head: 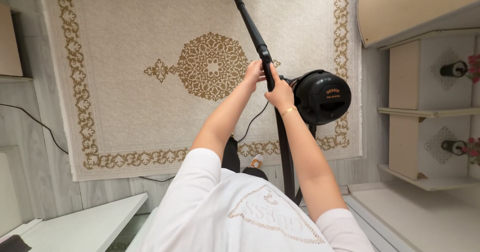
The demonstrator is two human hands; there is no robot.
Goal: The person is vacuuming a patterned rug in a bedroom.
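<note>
A black vacuum wand runs from the top of the view down to my hands over a cream rug with gold ornament. My left hand grips the wand from the left at its lower joint. Just below it, my right hand, with a thin bracelet on the wrist, closes on the handle. The round black vacuum canister sits right beside my right hand, at the rug's edge. A black hose drops from the handle toward my body. My white shirt fills the bottom of the view.
Grey wood floor surrounds the rug. A thin black cable trails across the floor at left. White shelves with small dark vases of flowers stand at right. A white furniture edge lies at bottom left.
</note>
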